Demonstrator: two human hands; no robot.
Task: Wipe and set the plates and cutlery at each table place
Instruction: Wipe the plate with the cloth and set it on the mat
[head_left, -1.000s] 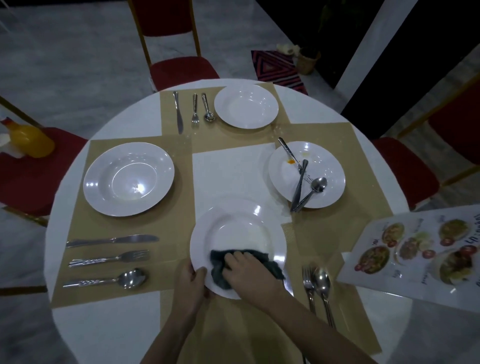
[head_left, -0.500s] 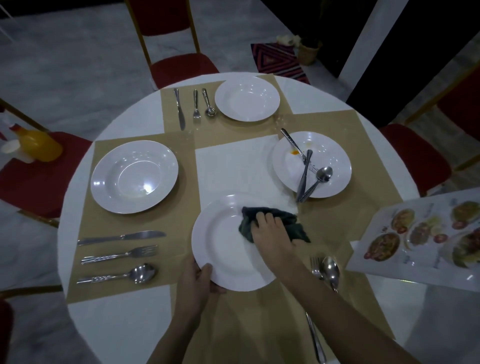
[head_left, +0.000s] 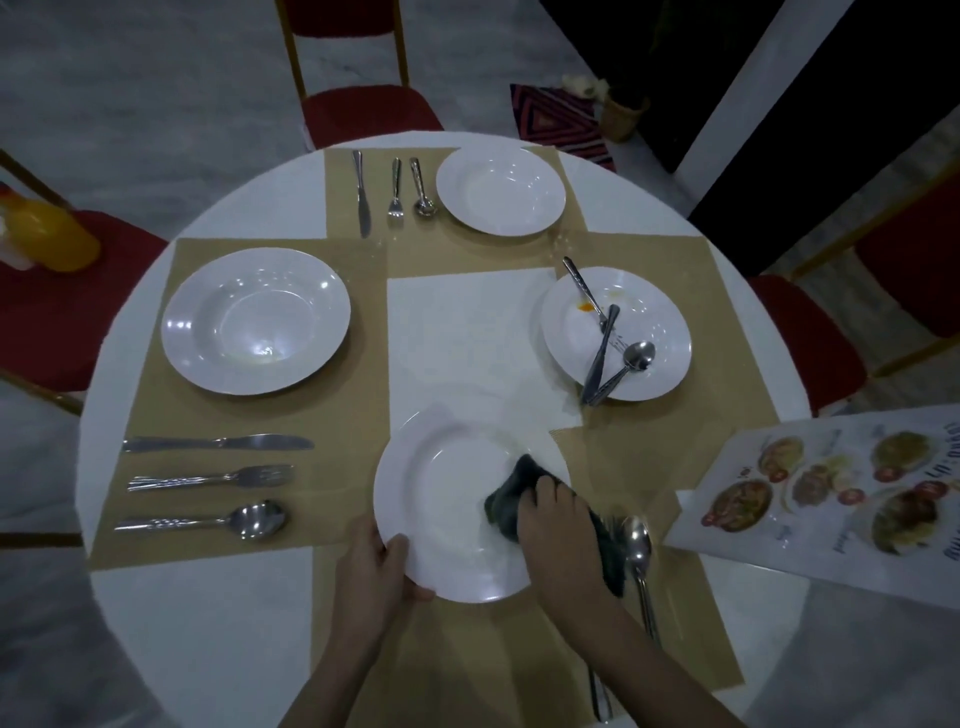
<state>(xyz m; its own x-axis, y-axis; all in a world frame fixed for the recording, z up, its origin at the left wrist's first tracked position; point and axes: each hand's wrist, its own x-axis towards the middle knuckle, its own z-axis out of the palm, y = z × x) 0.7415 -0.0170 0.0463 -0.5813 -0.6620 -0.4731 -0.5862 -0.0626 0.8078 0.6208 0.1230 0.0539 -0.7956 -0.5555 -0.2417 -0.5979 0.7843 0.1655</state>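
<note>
Nearest to the person, a round white deep-rimmed plate (head_left: 447, 499) sits on a tan woven placemat (head_left: 467, 654) at the near edge of the round white table (head_left: 208, 623). The left hand (head_left: 376, 569) grips the plate's near-left rim, thumb on top and fingers curled under. The right hand (head_left: 553, 517) presses a crumpled dark grey cloth (head_left: 506, 501) onto the plate's right side, fingers bent over the cloth and holding it; part of the cloth trails off the rim to the right. Just right of that hand lie a steel spoon (head_left: 638, 545) and, mostly hidden beneath cloth and forearm, a fork whose tines barely show.

To the right, a laminated menu with food photographs (head_left: 831, 499) overhangs the table edge. On the left place setting, a steel table knife (head_left: 218, 443), a steel fork (head_left: 213, 478) and a second spoon (head_left: 208, 521) lie side by side, handles pointing left, near a large clean white plate (head_left: 254, 319).

Further off on the right, a white plate smeared with orange sauce (head_left: 654, 322) carries a crossed knife, fork and spoon (head_left: 605, 348). At the far place a smaller white plate (head_left: 501, 189) stands right of another knife, fork and spoon (head_left: 392, 189). Beyond the table are red-cushioned chairs with gold frames (head_left: 363, 111), and an orange bottle (head_left: 52, 234) rests on the left chair.
</note>
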